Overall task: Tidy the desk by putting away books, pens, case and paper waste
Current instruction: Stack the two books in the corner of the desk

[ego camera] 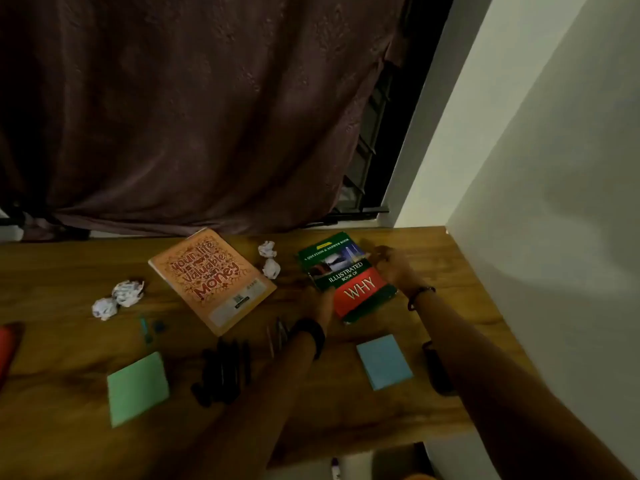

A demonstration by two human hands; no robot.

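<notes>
A green and red book (346,275) titled "Illustrated Book of Why" lies at the back right of the wooden desk (433,420). My left hand (320,299) touches its left edge and my right hand (394,268) grips its right edge. An orange book (211,278) lies to the left. Crumpled paper balls sit between the books (270,259) and at the left (119,297). Several dark pens (225,372) lie in a bunch near the front, with two more pens (277,334) by my left wrist. A dark case (436,368) lies half hidden under my right forearm.
A green pad (136,388) and a blue pad (384,362) lie near the front. A small teal item (147,329) sits left of the pens. A red object (7,344) shows at the left edge. A curtain hangs behind, and a white wall borders the right.
</notes>
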